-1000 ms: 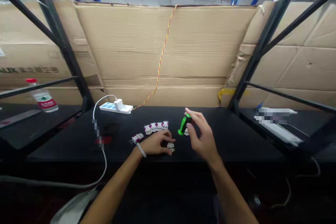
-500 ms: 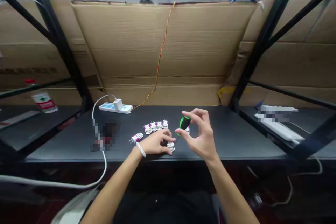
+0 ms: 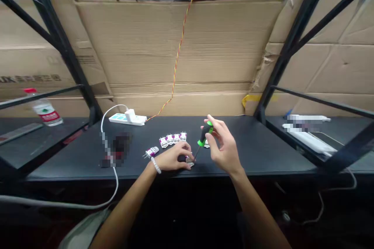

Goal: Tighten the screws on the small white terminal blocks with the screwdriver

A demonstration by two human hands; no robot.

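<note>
My right hand (image 3: 223,148) pinches the black and green handle of a small screwdriver (image 3: 203,137), held tilted with its tip pointing down to the left. The tip meets a small white and purple connector (image 3: 190,161) on the black tabletop (image 3: 257,151). My left hand (image 3: 173,157), with a white band on its wrist, presses its curled fingers on that connector and holds it in place. A row of several similar connectors (image 3: 173,139) lies just behind my left hand, one more connector (image 3: 152,151) sits to its left, and another connector (image 3: 207,144) shows behind the screwdriver.
A white power strip (image 3: 127,118) with a plugged charger and a white cable (image 3: 108,171) lies at the back left. A water bottle (image 3: 43,108) stands on the left shelf. Cardboard sheets (image 3: 187,54) with a red-yellow wire (image 3: 175,70) wall the back. Black frame posts (image 3: 280,62) flank the table.
My right hand has lifted the screwdriver off the table, tipped it and brought its tip down onto the connector under my left hand. My left hand has stayed in place.
</note>
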